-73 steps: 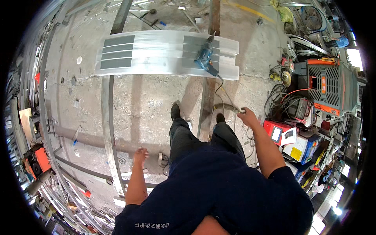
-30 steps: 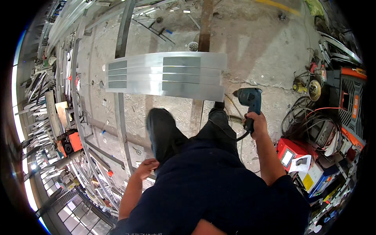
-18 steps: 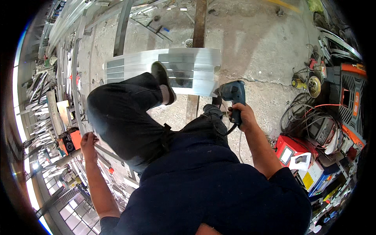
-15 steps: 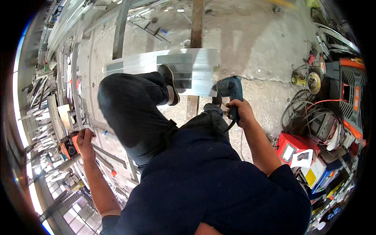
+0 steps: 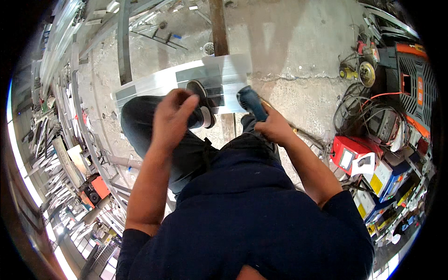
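My right hand (image 5: 276, 126) is wrapped round the handle of a blue power drill (image 5: 252, 103), held above the right end of a flat silver metal panel (image 5: 235, 70). The drill is tilted, and its front end is hard to see. Over my bent left leg, my left hand (image 5: 171, 119) has its fingers curled in and slightly blurred. Whatever they hold, if anything, is too small or hidden to name. My dark shoe (image 5: 199, 91) rests on the panel, which lies across two long beams.
A rusty beam (image 5: 218, 28) and a grey beam (image 5: 123, 46) run away ahead. On the right are a grinder (image 5: 365, 74) with a disc, tangled cables (image 5: 350, 114), a red box (image 5: 350, 151) and an orange-and-grey machine (image 5: 415, 88). Metal offcuts (image 5: 44, 140) pile up at left.
My left hand has swung from the far left, by the orange object, to above my left leg. The drill has shifted left and turned in my right hand. The view has shifted slightly.
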{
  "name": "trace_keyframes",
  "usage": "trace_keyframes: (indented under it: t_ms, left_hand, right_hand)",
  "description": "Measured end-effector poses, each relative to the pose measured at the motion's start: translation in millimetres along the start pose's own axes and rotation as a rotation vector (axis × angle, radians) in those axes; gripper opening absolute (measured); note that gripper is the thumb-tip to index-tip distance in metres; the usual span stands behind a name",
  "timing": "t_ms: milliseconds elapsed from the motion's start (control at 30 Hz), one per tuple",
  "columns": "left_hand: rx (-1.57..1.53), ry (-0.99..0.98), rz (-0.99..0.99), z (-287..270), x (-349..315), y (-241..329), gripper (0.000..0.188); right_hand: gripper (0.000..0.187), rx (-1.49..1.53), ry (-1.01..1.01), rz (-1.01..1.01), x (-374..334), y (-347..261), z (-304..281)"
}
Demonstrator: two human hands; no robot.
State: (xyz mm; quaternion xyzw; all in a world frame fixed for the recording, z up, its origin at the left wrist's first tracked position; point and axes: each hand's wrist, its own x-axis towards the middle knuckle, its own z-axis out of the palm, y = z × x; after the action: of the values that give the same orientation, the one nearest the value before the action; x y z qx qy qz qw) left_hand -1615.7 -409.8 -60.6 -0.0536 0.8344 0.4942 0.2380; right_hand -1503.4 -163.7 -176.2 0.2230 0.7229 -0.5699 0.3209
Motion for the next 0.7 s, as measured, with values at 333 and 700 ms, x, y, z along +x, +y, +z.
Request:
trace_keyframes:
  t_ms: [333,700]
  left_hand:
    - [-0.625,-0.234,-1.149,70.3,42.8,-158.7,0.036]
    - [-0.652,0.024,-1.006,65.3,40.9,-185.1,0.03]
  right_hand:
    - [0.084,-0.651,-0.415,-0.11,20.5,-30.8,68.6]
    - [0.074,-0.678,-0.376,-0.227,44.6,-14.7,95.4]
